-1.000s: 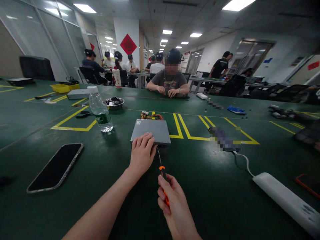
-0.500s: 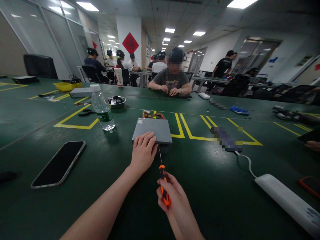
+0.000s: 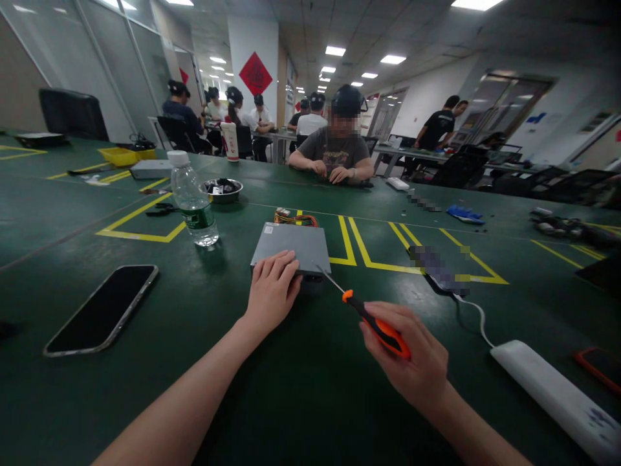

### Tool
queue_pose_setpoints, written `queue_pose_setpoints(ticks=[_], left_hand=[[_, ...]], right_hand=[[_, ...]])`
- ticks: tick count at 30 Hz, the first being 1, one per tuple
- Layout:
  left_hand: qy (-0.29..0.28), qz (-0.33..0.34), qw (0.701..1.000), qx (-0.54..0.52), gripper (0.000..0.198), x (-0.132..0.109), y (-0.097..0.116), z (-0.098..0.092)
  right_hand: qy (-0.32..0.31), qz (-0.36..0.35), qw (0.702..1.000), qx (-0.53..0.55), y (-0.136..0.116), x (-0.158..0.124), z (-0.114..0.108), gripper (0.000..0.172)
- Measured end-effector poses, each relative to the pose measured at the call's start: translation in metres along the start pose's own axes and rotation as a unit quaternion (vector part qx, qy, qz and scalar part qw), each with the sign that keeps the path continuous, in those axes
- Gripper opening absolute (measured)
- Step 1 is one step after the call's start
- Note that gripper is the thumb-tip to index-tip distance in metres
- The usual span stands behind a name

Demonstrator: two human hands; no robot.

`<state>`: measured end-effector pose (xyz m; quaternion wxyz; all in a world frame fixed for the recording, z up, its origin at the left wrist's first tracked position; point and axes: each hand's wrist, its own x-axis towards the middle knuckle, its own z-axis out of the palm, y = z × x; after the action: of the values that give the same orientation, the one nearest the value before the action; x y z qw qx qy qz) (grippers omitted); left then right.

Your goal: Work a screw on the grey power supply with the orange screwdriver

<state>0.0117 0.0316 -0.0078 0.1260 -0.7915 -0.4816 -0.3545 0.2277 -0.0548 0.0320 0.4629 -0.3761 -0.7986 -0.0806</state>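
Note:
A grey computer power supply lies on the green table in front of me, its bundle of coloured wires at the far side. My left hand grips its near edge, fingers over the top and thumb down by the front face. In my right hand is an orange and black screwdriver, fingers wrapped round the handle. Its thin shaft points up and left, the tip close to the box's near right corner. Whether the tip touches the metal I cannot tell.
Left stand a water bottle, a metal bowl and a phone. A white power strip with a cable lies right, near a blurred phone-like item. A person sits opposite.
My right hand has swung right and up with the screwdriver, which now slants instead of standing nearly straight at the front face. My left hand stays on the power supply. The view has shifted slightly.

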Motion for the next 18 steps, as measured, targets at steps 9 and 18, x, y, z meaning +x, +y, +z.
queue_pose_setpoints(ticks=[9,18], left_hand=[[-0.007,-0.005,1.0,0.0,0.024,-0.001,-0.001,0.002],[-0.007,-0.008,1.0,-0.004,0.024,0.0,0.001,0.001]], right_hand=[[-0.007,-0.13,0.991,-0.033,0.006,-0.017,-0.001,0.023],[-0.015,-0.112,0.992,-0.061,0.012,-0.017,0.002,0.024]])
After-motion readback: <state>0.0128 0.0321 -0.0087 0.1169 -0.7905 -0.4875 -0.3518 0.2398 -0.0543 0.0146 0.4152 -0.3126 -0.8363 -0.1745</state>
